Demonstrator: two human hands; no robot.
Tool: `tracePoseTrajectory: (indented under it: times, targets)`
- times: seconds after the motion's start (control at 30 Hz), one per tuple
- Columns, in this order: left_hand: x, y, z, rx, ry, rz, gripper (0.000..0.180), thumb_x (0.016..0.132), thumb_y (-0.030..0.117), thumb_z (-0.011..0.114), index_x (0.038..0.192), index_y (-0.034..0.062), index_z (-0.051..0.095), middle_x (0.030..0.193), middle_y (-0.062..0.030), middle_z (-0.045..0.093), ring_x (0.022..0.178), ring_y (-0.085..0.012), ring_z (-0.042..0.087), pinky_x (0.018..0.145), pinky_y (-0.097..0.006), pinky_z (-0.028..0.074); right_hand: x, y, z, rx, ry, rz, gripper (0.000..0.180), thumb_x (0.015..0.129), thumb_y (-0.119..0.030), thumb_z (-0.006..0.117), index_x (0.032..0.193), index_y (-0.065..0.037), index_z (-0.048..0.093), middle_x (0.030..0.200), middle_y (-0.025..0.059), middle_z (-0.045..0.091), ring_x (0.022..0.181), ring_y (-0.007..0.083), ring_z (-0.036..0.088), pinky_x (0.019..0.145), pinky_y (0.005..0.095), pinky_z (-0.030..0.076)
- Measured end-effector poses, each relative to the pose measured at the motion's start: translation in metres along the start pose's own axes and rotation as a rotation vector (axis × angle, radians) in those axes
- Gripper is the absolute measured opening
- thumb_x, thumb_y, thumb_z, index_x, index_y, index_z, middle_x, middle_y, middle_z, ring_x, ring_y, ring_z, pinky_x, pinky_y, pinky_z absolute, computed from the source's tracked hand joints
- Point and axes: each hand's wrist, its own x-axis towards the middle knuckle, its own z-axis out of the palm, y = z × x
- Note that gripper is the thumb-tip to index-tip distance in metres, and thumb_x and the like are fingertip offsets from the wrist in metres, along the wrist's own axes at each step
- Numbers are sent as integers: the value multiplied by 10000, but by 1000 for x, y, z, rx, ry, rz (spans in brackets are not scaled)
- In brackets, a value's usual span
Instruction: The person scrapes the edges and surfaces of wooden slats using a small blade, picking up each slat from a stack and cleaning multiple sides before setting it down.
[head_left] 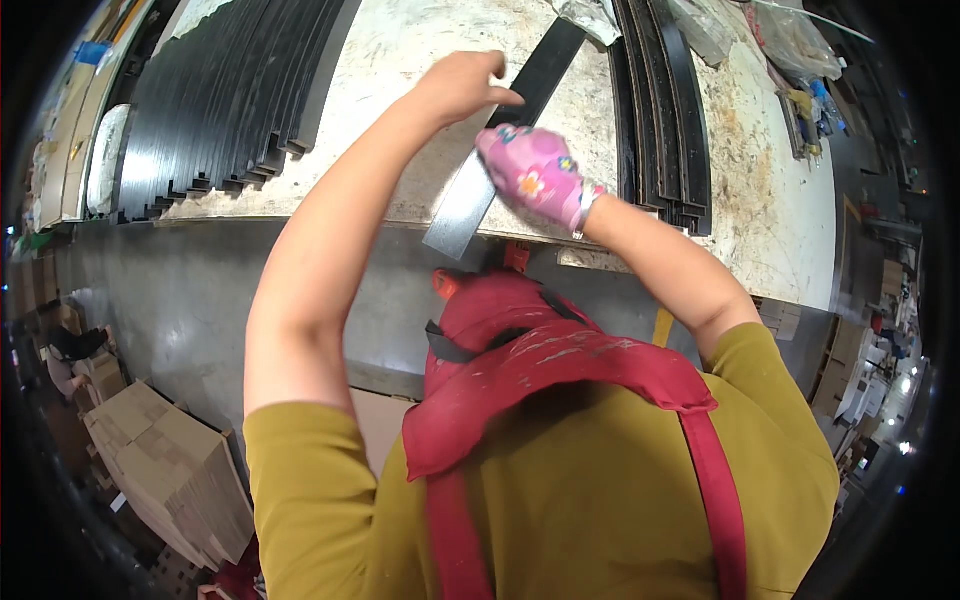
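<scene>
Black strip: a long flat dark strip (500, 150) lay slantwise on the worktop (400, 60), its near end jutting past the front edge, probably so it could be gripped from underneath.
Right hand: the right hand (535, 175), in a pink flowered glove, sat on the strip's near part with its fingers curled around the edge, clamped on it, seemingly to keep it from sliding.
Left hand: the bare left hand (460, 85) hovered at the strip's left edge farther up; fingers bent, thumb pointing at the strip; whether it actually pinched the strip I could not tell.
Left stack: fanned black strips (230, 100) lay stepped along the worktop's left side, ends staggered, likely for picking one at a time.
Right stack: curved black strips (665, 110) lay just beside the gloved hand.
Below: a grey floor (180, 300) with cardboard sheets (170, 470) piled at lower left.
</scene>
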Motion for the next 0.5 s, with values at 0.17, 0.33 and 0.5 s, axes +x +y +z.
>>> tracePoseTrajectory:
  times: [0.17,0.33,0.5]
  targets:
    - [30,4,38,177,-221,-18,677,666,525,756,1072,38,519,914,-151,659,909,-337,628,765,-412,495,-36,-83,24,115,-373,-314,152,756,-151,559,844,-30,529,634,132,565,584,305,623,496,404,495]
    - [33,16,35,182,-258,-48,633,672,520,752,1028,52,517,848,-174,634,850,-349,617,727,-403,472,-20,-22,13,125,53,-10,179,737,-84,564,880,23,547,640,124,587,541,275,630,461,383,495]
    - [31,14,30,209,-262,-51,572,706,503,732,1027,64,555,897,-133,660,864,-326,635,732,-414,492,-39,-93,27,299,-282,-419,165,696,-172,613,785,-44,558,685,118,589,640,296,633,543,408,500]
